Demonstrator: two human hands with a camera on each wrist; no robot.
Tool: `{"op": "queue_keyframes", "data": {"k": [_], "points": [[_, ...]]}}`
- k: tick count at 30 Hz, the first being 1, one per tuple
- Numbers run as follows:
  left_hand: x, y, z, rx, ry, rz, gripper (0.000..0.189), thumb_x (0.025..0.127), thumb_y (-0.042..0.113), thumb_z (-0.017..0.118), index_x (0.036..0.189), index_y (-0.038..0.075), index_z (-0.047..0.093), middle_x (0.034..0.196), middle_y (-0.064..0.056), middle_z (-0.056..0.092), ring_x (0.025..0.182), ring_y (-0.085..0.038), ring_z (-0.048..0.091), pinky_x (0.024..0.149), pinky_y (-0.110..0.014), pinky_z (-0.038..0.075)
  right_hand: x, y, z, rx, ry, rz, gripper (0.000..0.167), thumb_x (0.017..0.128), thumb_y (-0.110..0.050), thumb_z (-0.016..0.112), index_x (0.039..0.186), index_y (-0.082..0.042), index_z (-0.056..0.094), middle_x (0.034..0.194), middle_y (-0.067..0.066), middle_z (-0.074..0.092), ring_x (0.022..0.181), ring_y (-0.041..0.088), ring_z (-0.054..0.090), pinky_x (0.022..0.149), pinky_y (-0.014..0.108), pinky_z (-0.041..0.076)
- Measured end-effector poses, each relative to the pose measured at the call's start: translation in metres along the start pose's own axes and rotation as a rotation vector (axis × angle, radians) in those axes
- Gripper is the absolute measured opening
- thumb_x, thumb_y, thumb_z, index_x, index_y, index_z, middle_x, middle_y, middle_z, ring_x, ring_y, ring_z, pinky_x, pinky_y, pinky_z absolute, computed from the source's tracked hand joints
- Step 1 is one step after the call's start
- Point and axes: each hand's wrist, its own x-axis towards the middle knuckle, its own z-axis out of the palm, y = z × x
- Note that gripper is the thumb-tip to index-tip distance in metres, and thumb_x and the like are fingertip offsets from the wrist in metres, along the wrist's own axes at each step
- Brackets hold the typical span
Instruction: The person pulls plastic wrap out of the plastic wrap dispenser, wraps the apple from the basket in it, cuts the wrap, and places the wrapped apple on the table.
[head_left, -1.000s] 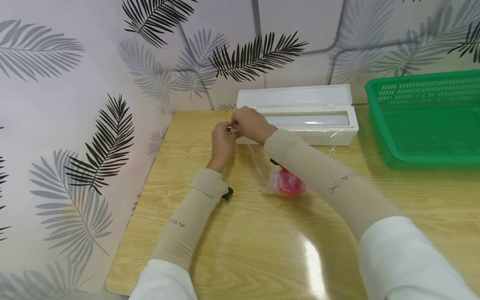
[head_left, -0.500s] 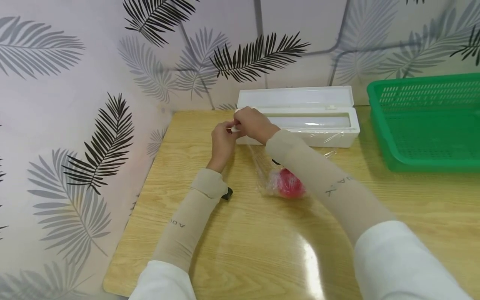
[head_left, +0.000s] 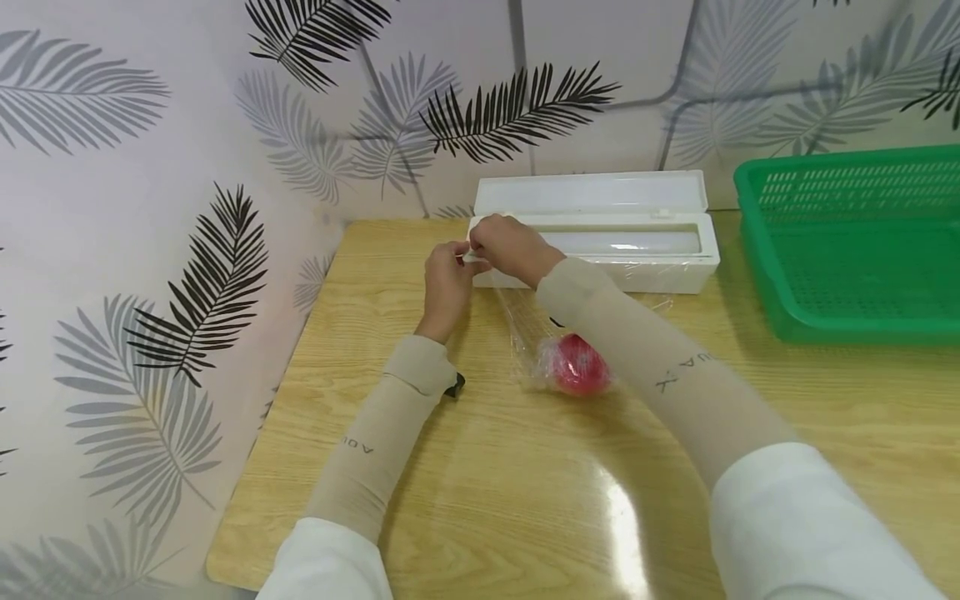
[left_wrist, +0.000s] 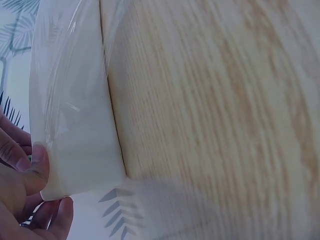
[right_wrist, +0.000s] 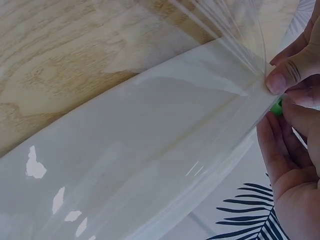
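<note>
A green slatted plastic basket (head_left: 855, 242) sits at the wooden table's (head_left: 480, 492) far right edge. The open white plastic film dispenser box (head_left: 600, 229) lies along the far edge; at its left end, the left hand (head_left: 446, 279) and right hand (head_left: 510, 246) pinch the clear cling film (right_wrist: 220, 30).

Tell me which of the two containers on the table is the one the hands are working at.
The white cling-film dispenser box with its lid open, at the back of the table. Both the left hand and the right hand pinch film at its left end; the green basket stands untouched to the right.
</note>
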Motion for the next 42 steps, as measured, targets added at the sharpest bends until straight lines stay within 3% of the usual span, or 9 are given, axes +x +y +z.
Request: {"op": "queue_keyframes", "data": {"k": [20, 30, 42], "points": [[-0.004, 0.003, 0.005, 0.053, 0.0, 0.027, 0.041, 0.078, 0.021, 0.073, 0.104, -0.009, 0.064, 0.096, -0.018, 0.057, 0.077, -0.022, 0.05, 0.07, -0.032, 0.048, -0.011, 0.005, -0.001, -0.088, 0.008, -0.054, 0.011, 0.092, -0.005, 0.057, 0.095, 0.0, 0.066, 0.097, 0.012, 0.062, 0.092, 0.025, 0.057, 0.083, 0.033, 0.048], [-0.005, 0.005, 0.003, 0.1, -0.001, 0.008, 0.042, 0.078, 0.019, 0.071, 0.109, -0.008, 0.063, 0.101, -0.019, 0.058, 0.091, -0.026, 0.057, 0.076, -0.032, 0.051, -0.024, 0.015, -0.008, -0.088, -0.011, -0.048, 0.011, 0.092, 0.001, 0.054, 0.085, 0.0, 0.062, 0.083, 0.009, 0.054, 0.075, 0.02, 0.044, 0.07, 0.033, 0.042], [-0.004, 0.007, 0.004, 0.099, -0.006, -0.001, 0.042, 0.078, 0.018, 0.072, 0.111, -0.007, 0.063, 0.103, -0.018, 0.059, 0.097, -0.028, 0.057, 0.08, -0.033, 0.05, -0.039, 0.027, -0.012, -0.096, 0.01, -0.066, 0.011, 0.092, -0.004, 0.056, 0.082, -0.002, 0.06, 0.082, 0.008, 0.054, 0.074, 0.019, 0.044, 0.067, 0.032, 0.041]]}}
